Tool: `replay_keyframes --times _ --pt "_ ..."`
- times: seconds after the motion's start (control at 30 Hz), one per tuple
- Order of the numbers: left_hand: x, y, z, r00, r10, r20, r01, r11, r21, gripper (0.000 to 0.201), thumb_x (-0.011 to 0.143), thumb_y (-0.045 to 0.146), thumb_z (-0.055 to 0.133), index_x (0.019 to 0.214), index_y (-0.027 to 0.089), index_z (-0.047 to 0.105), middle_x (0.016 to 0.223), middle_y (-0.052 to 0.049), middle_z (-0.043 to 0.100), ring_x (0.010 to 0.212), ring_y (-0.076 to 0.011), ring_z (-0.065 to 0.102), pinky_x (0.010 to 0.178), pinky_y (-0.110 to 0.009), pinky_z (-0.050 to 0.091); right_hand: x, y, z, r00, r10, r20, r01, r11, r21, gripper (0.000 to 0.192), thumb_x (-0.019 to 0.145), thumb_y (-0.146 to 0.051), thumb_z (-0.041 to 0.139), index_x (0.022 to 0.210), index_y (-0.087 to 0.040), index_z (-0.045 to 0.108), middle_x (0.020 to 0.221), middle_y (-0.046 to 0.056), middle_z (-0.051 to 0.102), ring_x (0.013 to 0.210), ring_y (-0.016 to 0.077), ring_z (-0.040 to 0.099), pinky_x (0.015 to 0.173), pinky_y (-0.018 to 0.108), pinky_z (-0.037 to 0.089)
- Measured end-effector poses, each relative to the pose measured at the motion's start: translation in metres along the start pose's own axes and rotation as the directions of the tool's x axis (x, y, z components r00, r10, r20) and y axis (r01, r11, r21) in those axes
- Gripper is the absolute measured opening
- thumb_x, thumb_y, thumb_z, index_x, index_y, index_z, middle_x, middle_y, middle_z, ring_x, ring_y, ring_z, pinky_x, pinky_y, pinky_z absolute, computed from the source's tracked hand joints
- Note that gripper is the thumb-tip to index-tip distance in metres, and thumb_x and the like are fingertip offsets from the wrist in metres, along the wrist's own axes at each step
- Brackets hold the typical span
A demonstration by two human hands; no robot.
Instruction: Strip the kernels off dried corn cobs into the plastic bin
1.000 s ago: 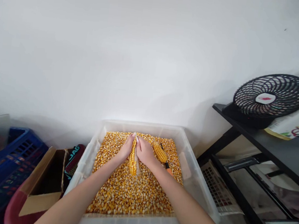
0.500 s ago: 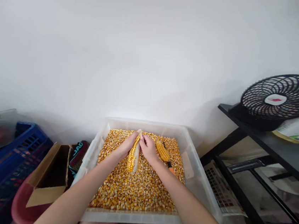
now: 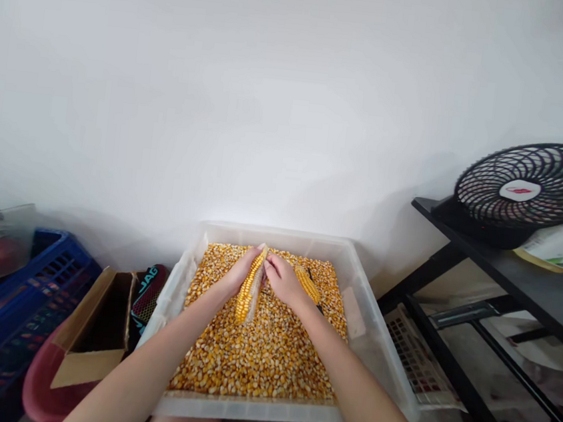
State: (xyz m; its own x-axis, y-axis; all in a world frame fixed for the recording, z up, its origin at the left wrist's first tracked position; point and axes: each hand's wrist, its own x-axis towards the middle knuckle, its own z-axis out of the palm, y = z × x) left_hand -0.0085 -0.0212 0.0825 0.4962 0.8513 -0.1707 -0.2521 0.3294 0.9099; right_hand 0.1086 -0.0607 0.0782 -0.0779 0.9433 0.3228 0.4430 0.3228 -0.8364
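Head view: we hold a partly stripped corn cob in our left hand, over loose kernels in a translucent tub. Our right hand sits at the cob's bare side, fingers bent; we cannot tell whether it grips anything. A second cob lies beside it.

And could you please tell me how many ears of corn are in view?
2: a partly stripped ear in the left hand, and another ear on the loose kernels, partly hidden behind the right hand. More could be buried out of sight.
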Motion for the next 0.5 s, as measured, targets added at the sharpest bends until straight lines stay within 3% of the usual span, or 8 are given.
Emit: replay_keyframes --times 0.17,0.37,0.5 --pt "0.0 0.003 -0.004 0.978 0.199 -0.053 -0.181 0.954 0.238 0.028 0.072 0.045 0.053 0.075 0.017 0.053 0.063 0.002 0.054 0.066 -0.0145 0.054 0.067 -0.026 0.042 0.0 0.004 -0.002 1.0 0.004 0.009 -0.003 0.992 -0.124 0.016 0.08 -0.023 0.04 0.066 -0.021 0.046 0.061 -0.002 0.051 0.056 0.0123 0.046 0.055 0.024 0.033" --pt "-0.004 0.006 -0.006 0.977 0.209 0.042 -0.206 0.872 0.444 0.03 0.078 0.047 0.045 0.08 0.018 0.049 0.068 0.002 0.051 0.071 -0.0152 0.051 0.072 -0.03 0.043 0.0 0.009 -0.003 0.999 0.015 0.041 -0.006 0.977 -0.215 0.013 0.075 -0.02 0.042 0.062 -0.018 0.044 0.056 -0.004 0.046 0.052 0.0094 0.042 0.05 0.021 0.029" --pt "-0.001 0.002 -0.009 0.965 0.25 0.079 -0.256 0.836 0.485 0.029 0.078 0.046 0.044 0.079 0.018 0.05 0.074 0.0 0.052 0.078 -0.0157 0.05 0.077 -0.029 0.04 -0.003 0.012 0.003 1.0 -0.02 -0.011 0.017 0.976 -0.217 0.016 0.072 -0.02 0.045 0.057 -0.018 0.041 0.052 -0.005 0.041 0.049 0.0084 0.039 0.048 0.02 0.027"
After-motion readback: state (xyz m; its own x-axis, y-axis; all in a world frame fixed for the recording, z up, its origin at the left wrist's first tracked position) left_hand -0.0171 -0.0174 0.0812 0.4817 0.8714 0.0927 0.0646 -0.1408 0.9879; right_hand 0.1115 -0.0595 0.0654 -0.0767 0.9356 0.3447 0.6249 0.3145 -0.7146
